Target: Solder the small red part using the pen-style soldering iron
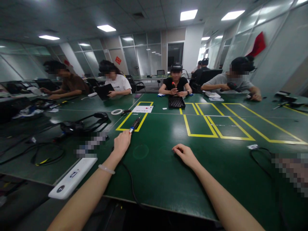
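Note:
My left hand (pixel 122 141) is closed round a slim black-and-blue pen-shaped tool (pixel 135 124) with a thin tip that points away from me. The tool is over the near end of a yellow-taped rectangle (pixel 120 125). A black cable (pixel 131 179) runs from near my left wrist down over the table's front edge; whether it joins the tool is hidden. My right hand (pixel 186 154) rests on the green table (pixel 158 179), fingers loosely curled in, with nothing seen in them. Beyond the tool, a white printed sheet (pixel 142 109) lies across the taped rectangle.
A long white device (pixel 73 178) lies by my left forearm, with a black headset-like frame (pixel 84 123) beyond it. A white ring-shaped roll (pixel 117 112) is near the sheet. More yellow-taped rectangles (pixel 201 135) are to the right. Opposite, a person (pixel 175 84) sits behind a black tray (pixel 176 102).

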A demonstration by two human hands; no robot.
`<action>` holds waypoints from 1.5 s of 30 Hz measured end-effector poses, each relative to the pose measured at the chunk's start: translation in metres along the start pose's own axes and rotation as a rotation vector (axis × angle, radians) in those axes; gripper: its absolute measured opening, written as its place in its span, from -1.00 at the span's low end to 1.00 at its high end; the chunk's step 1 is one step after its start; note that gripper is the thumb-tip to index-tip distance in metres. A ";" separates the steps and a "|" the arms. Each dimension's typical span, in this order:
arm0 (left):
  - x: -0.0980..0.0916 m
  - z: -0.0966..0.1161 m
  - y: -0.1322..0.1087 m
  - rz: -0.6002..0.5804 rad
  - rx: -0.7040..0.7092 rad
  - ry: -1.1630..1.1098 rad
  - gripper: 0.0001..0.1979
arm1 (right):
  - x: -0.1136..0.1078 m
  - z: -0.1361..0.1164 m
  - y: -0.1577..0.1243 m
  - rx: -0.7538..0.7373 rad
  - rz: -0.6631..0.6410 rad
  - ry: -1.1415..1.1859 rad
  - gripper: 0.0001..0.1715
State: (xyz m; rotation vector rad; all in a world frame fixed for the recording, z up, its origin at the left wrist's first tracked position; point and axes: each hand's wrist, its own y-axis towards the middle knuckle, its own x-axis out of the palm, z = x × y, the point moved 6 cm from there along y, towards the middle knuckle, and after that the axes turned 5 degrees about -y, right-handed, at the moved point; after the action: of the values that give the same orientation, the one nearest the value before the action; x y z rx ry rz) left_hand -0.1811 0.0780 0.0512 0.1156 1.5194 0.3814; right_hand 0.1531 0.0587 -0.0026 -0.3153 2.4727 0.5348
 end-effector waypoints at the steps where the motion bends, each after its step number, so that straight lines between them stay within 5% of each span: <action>1: 0.000 -0.004 0.000 0.005 -0.021 -0.032 -0.59 | 0.000 0.000 0.000 -0.002 -0.001 0.001 -0.78; 9: 0.005 -0.050 0.001 0.106 -0.311 -0.587 -0.67 | -0.001 0.004 0.001 -0.008 -0.001 0.012 -0.78; 12: 0.007 -0.022 -0.003 0.065 -0.216 -0.879 -0.61 | -0.001 0.005 0.001 -0.012 0.002 0.015 -0.79; 16: 0.009 0.045 -0.017 -0.073 -0.062 -1.176 -0.59 | -0.003 0.004 0.001 -0.013 0.005 0.009 -0.79; 21: 0.021 0.119 -0.037 -0.320 0.000 -1.383 -0.65 | -0.004 0.001 0.001 -0.020 -0.003 0.008 -0.80; 25: 0.035 0.156 -0.052 -0.494 0.017 -1.472 -0.71 | -0.003 -0.001 0.001 -0.036 -0.004 0.083 -0.77; 29: 0.043 0.168 -0.061 -0.567 0.019 -1.490 -0.74 | 0.002 -0.003 0.001 -0.055 -0.038 0.171 -0.68; 45: 0.038 0.175 -0.070 -0.604 0.144 -1.487 -0.64 | 0.001 -0.005 0.000 -0.047 -0.026 0.162 -0.84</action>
State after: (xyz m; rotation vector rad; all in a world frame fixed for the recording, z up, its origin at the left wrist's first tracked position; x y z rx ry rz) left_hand 0.0033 0.0531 0.0036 0.0218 0.0565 -0.3035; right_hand 0.1497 0.0565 0.0008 -0.4241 2.6103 0.5772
